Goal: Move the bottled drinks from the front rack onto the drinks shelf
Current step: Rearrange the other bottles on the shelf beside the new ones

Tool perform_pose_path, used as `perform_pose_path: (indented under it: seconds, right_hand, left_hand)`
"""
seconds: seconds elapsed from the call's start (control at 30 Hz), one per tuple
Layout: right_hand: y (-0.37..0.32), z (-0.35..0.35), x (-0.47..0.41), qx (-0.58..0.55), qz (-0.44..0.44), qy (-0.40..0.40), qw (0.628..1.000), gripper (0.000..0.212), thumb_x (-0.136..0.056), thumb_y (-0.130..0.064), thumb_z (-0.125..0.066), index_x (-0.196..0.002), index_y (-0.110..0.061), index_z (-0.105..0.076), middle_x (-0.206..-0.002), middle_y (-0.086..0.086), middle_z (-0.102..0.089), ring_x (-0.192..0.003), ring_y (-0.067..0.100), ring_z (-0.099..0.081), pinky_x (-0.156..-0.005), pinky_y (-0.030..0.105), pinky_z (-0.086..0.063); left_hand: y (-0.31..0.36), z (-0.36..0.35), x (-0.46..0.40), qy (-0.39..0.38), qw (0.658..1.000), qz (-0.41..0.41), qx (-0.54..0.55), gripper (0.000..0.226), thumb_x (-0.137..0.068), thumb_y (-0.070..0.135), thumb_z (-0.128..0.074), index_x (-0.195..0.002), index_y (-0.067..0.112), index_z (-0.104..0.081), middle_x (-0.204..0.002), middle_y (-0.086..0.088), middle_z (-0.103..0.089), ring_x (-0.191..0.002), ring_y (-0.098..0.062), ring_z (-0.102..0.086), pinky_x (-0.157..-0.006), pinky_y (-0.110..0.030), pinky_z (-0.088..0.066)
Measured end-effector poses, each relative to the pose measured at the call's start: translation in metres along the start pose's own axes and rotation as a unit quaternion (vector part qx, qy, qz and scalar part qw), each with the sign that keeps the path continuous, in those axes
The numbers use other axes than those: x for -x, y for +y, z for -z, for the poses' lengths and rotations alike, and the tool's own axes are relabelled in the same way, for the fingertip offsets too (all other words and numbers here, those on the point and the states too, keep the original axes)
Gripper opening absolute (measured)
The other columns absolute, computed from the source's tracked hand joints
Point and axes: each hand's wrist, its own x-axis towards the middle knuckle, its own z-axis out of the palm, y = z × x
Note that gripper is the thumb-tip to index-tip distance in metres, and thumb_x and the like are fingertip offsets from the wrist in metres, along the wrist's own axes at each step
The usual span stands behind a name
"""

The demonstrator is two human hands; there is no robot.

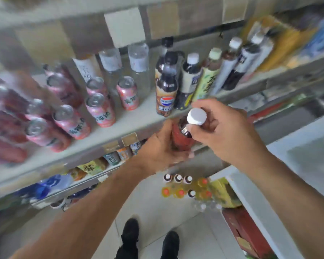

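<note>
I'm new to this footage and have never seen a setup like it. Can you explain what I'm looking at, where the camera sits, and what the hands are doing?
There is no machine here. A person wears a wide-angle camera on the head, so you look forward and down along both arms to their black shoes on the floor.

Both hands hold one bottle with a red label, dark drink and a white cap. The left hand wraps the body; the right hand has its grip around the neck by the cap.

Just beyond is the shelf, carrying pink cans, clear water bottles and a row of dark drink bottles.

Down on the floor stands a cluster of more bottles, seen from above. The picture is blurred at the edges.
</note>
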Motion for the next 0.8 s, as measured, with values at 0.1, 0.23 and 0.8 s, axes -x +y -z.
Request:
perform_pose_path:
  seconds: [0.1,0.23,0.8]
  right_hand:
    - [-0.037,0.051,-0.013,-0.016,0.035,0.039,0.998,0.040,-0.075,-0.044,-0.073,-0.113,-0.038,-0.060,-0.085,-0.011,-0.070,-0.073,0.008,-0.064,-0.075,0.035,-0.055]
    - [-0.070,0.104,-0.019,-0.041,0.066,0.091,0.993,0.038,-0.088,-0.038,-0.068,-0.124,-0.027,-0.059,-0.103,-0.025,-0.062,-0.086,0.002,-0.062,-0.077,0.021,-0.051]
    - [-0.104,0.163,-0.012,-0.218,0.015,-0.070,0.973,0.058,-0.077,-0.074,-0.061,-0.122,-0.039,-0.055,-0.111,-0.015,-0.070,-0.100,0.004,-0.068,-0.091,0.041,-0.056]
  left_hand:
    - [0.061,0.013,-0.004,0.041,0.998,-0.034,-0.014,0.076,-0.067,0.031,-0.090,-0.123,0.031,-0.038,-0.101,0.013,-0.066,-0.088,-0.001,-0.065,-0.078,-0.021,-0.052]
    - [0.133,0.029,-0.001,0.051,0.994,-0.074,0.063,0.052,-0.070,0.011,-0.087,-0.105,0.017,-0.049,-0.087,0.011,-0.064,-0.072,0.009,-0.061,-0.068,-0.010,-0.047]
    - [0.281,0.081,-0.016,0.026,0.917,-0.194,0.349,0.054,-0.068,0.017,-0.077,-0.115,-0.001,-0.056,-0.093,-0.014,-0.069,-0.081,-0.028,-0.067,-0.079,-0.040,-0.056]
